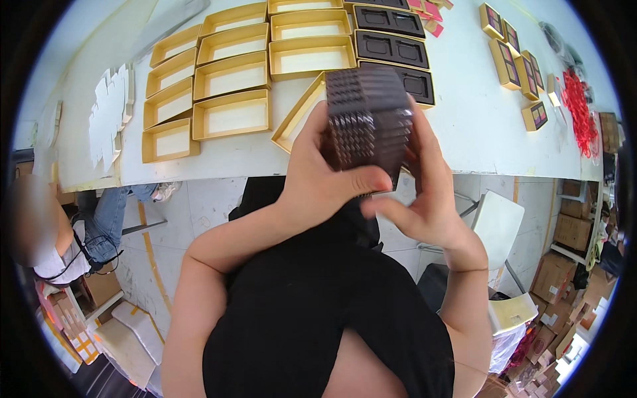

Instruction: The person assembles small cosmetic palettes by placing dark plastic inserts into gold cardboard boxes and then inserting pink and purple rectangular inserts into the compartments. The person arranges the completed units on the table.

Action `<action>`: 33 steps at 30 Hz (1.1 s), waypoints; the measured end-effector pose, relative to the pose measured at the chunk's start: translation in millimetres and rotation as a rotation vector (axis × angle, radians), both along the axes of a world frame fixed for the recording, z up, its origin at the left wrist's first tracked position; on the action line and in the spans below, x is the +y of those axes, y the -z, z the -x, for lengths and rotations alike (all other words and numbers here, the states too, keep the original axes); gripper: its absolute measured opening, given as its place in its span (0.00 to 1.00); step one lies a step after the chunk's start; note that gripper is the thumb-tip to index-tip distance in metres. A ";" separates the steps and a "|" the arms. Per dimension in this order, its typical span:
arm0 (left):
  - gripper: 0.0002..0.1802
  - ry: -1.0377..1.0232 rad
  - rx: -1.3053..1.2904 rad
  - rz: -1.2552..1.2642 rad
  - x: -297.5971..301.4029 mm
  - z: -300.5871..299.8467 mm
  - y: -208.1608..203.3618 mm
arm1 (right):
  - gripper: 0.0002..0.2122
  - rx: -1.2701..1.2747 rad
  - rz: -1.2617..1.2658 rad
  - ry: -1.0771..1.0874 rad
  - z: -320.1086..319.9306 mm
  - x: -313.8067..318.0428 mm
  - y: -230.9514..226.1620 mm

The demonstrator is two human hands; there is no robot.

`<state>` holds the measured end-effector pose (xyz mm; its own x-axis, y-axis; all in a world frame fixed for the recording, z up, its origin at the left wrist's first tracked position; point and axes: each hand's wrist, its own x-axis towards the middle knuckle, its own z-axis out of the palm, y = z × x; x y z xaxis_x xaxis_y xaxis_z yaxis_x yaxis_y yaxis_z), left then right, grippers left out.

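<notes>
A thick stack of nested dark brown plastic insert trays (pixel 371 116) is held up between my hands, over the near edge of the table. My left hand (pixel 322 172) grips its left side, with the thumb across the lower front. On the other side my right hand (pixel 428 186) is closed round the stack; its thumb is slightly blurred. Behind the stack, a gold open box (pixel 292 129) sits at an angle, partly hidden. Rows of empty gold boxes (pixel 232 131) stand to the left. Boxes fitted with dark trays (pixel 393 50) form a column behind and to the right.
White cards (pixel 109 116) lie at the table's left. Smaller gold boxes with filled compartments (pixel 506 63) and a heap of red ribbon (pixel 580 113) are at the right. Pink-red pieces (pixel 431 13) lie far back. Another person (pixel 63 255) sits at left; a white chair (pixel 497 229) stands right.
</notes>
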<state>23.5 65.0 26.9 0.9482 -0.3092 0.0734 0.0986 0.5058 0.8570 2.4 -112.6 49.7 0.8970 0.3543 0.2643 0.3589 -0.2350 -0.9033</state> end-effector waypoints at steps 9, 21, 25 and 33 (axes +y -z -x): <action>0.43 -0.349 -0.187 -0.280 68.3 21.1 -4.8 | 0.33 0.220 -0.476 0.175 -23.7 12.3 -15.4; 0.28 0.192 -0.934 -1.334 75.9 10.1 -3.5 | 0.31 -0.365 0.372 0.247 -44.3 -28.8 46.7; 0.26 0.297 -0.907 -1.234 90.2 -0.3 -8.8 | 0.31 -0.257 0.207 0.258 -50.8 -27.4 36.7; 0.25 0.174 -1.023 -1.257 124.3 11.2 -10.1 | 0.24 -0.705 0.833 -0.113 -59.8 19.2 18.5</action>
